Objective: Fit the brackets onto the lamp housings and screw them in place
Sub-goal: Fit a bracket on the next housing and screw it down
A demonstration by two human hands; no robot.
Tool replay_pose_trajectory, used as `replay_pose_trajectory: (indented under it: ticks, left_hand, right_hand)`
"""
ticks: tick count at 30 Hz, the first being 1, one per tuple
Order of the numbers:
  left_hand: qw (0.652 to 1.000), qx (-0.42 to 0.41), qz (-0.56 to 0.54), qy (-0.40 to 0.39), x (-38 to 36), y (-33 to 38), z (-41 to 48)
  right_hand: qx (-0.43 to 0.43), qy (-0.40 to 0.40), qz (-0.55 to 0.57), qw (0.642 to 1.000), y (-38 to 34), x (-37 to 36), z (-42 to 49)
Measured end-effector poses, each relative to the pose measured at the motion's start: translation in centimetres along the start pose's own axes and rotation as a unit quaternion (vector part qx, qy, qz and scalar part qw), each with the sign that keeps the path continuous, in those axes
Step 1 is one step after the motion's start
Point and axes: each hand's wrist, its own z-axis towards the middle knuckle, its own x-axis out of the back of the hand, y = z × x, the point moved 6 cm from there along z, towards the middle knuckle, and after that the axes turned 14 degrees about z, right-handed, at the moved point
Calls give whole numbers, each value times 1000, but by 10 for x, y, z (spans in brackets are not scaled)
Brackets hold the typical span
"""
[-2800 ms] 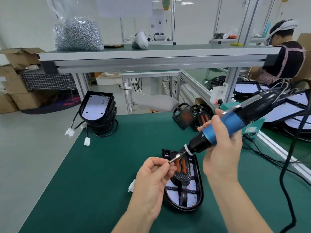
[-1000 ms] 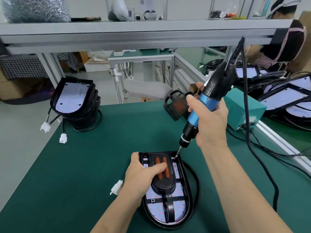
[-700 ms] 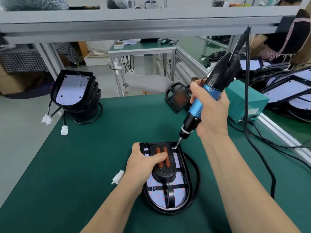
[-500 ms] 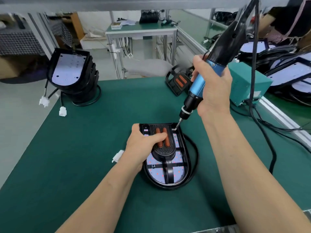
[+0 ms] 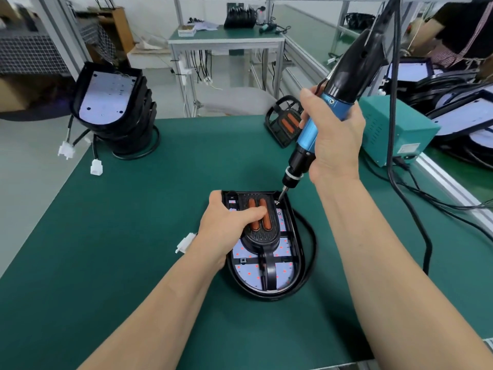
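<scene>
Head: housing [image 5: 248, 273] well inside mat [image 5: 133, 236] edges

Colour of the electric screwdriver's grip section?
Blue grip on the electric screwdriver, black above it. Only the head view shows it.

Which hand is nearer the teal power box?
Right. The right hand, gripping the electric screwdriver, sits just left of the teal power box; the left hand grips the lamp housing, farther left and nearer the camera.
</scene>
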Motion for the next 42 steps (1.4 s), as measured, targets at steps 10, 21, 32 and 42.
replay_pose_trajectory:
  ticks: [10,21,32,42]
  left_hand:
    - [1000,7,-1,-3,1,-1,-2]
    - [1000,4,-2,-4,1,-2,-2]
    - [1000,-2,7,-3,1,-1,-3]
    - [1000,2,14,-3,2,0,-3]
  right_hand:
    - [-7,-16,-14,1000,3,-5,2]
    - [-3,-17,-10,1000,5,-4,0]
    - [-29,-45,-17,998,11,-6,5]
    - [-14,-44,-2,999,17,-7,9]
